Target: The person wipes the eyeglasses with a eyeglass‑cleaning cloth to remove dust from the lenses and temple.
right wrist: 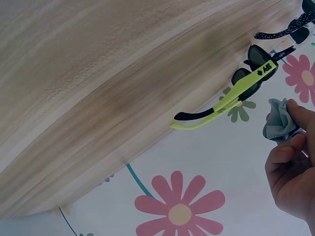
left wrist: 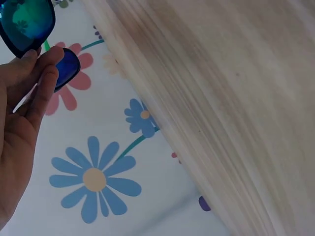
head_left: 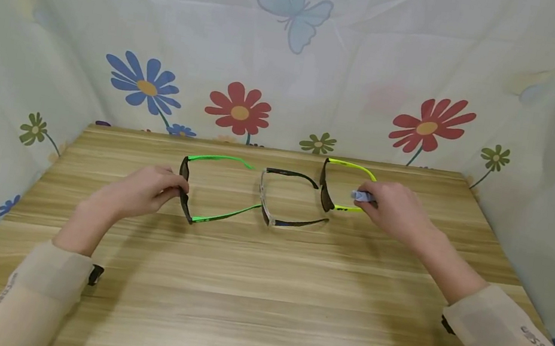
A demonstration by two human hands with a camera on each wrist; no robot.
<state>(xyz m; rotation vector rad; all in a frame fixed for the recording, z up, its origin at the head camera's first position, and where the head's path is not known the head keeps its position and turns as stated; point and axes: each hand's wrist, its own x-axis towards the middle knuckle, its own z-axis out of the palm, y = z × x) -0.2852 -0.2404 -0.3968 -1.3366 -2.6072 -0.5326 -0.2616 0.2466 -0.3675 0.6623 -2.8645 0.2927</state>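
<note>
My left hand [head_left: 146, 191] pinches the bridge of the green-armed sunglasses [head_left: 220, 158] between thumb and fingers. In the left wrist view their blue-green mirrored lens [left wrist: 29, 22] shows above the fingertips. A small crumpled light-blue cloth [head_left: 362, 197] is held in the fingertips of my right hand [head_left: 399, 210], and the right wrist view shows its folds [right wrist: 278, 120] bunched between thumb and fingers. Just left of this hand are yellow-armed sunglasses [head_left: 326, 199] with dark lenses, arms spread. Part of one yellow arm is hidden behind the hand.
Between the two pairs lie glasses with a clear frame and black arms [head_left: 298, 223], touching close to a green arm tip. All sit toward the back of the wood-grain table [head_left: 257, 303]. A floral curtain [head_left: 353, 106] rises behind the table and along both sides.
</note>
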